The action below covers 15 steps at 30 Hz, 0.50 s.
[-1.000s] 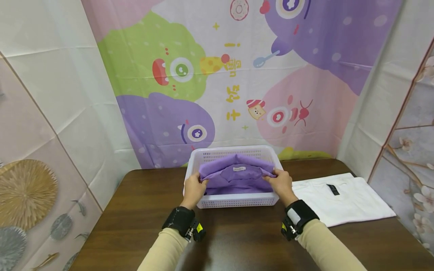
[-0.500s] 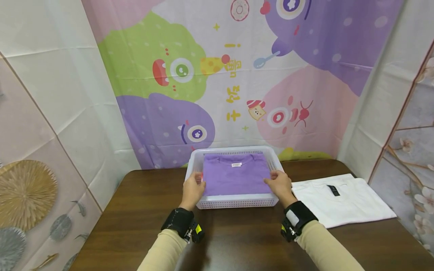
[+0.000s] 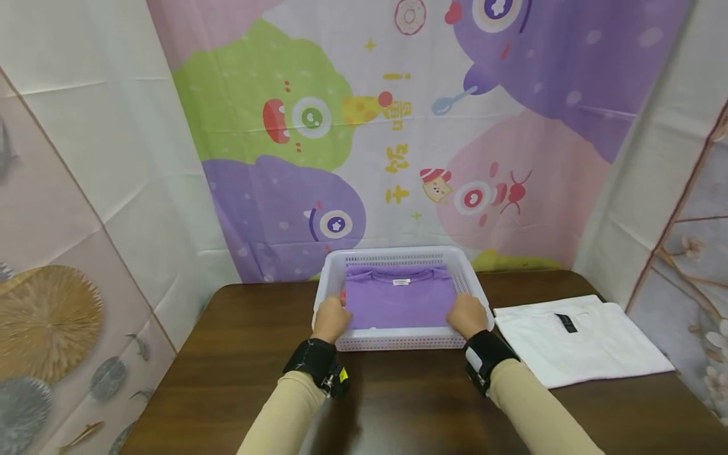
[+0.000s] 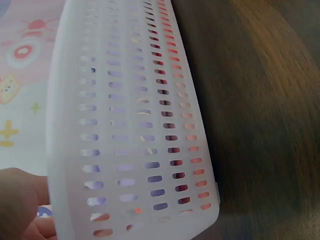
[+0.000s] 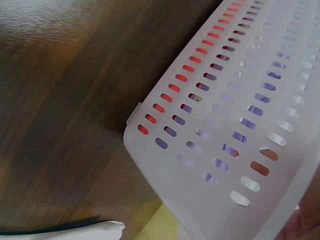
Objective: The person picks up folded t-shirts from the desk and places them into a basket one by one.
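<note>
A white plastic basket with slotted walls stands on the table against the backdrop. Inside lies a folded purple shirt, its neckline and small white label facing up. My left hand grips the basket's left rim near the front corner; in the left wrist view, part of that hand shows at the rim. On the opposite side, my right hand holds the right rim, its fingers largely hidden. Through the slots in the right wrist view, something red shows low in the basket, below the purple cloth.
A folded white shirt with a black label lies on the brown table, right of the basket. A cartoon-printed cloth hangs directly behind the basket. Patterned panels stand at both sides.
The purple shirt, folded up in both hands one second ago, was laid flat in the basket and let go. Both hands then moved onto the basket's side rims and curled round them.
</note>
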Each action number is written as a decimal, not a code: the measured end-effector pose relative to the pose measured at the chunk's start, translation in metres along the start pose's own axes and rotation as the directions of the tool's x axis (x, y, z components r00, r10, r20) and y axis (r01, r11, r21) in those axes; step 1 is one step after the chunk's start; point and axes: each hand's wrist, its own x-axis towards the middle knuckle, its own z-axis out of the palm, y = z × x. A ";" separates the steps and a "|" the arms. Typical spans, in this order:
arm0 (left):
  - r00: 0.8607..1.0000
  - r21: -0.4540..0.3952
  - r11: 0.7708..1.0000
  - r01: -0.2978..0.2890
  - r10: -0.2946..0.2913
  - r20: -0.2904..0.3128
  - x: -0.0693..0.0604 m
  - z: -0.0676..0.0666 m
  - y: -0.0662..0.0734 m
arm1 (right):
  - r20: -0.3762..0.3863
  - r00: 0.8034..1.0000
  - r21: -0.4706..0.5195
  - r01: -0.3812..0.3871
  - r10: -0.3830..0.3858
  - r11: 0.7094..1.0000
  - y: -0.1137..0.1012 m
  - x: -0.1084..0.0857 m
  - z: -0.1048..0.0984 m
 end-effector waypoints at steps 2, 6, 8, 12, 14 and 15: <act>0.999 0.049 0.998 0.037 -0.038 0.022 0.002 0.004 0.004 | 0.030 0.999 -0.018 -0.015 0.016 1.000 -0.001 0.003 -0.001; 0.995 0.154 0.985 0.081 -0.088 0.040 0.001 0.012 0.011 | 0.120 0.989 -0.044 -0.078 0.083 0.996 -0.001 0.010 0.000; 0.995 0.182 0.980 0.086 -0.095 0.042 0.003 0.015 0.012 | 0.158 0.980 -0.053 -0.114 0.121 0.992 -0.003 0.012 0.002; 0.988 0.195 0.972 0.131 -0.144 0.057 0.022 0.029 0.000 | 0.200 0.963 -0.081 -0.167 0.180 0.983 -0.007 0.017 0.006; 0.983 0.213 0.964 0.160 -0.175 0.055 0.040 0.047 -0.016 | 0.210 0.958 -0.096 -0.179 0.195 0.979 -0.010 0.020 0.010; 0.983 0.228 0.960 0.164 -0.178 0.042 0.051 0.061 -0.029 | 0.215 0.956 -0.104 -0.179 0.198 0.978 -0.011 0.021 0.011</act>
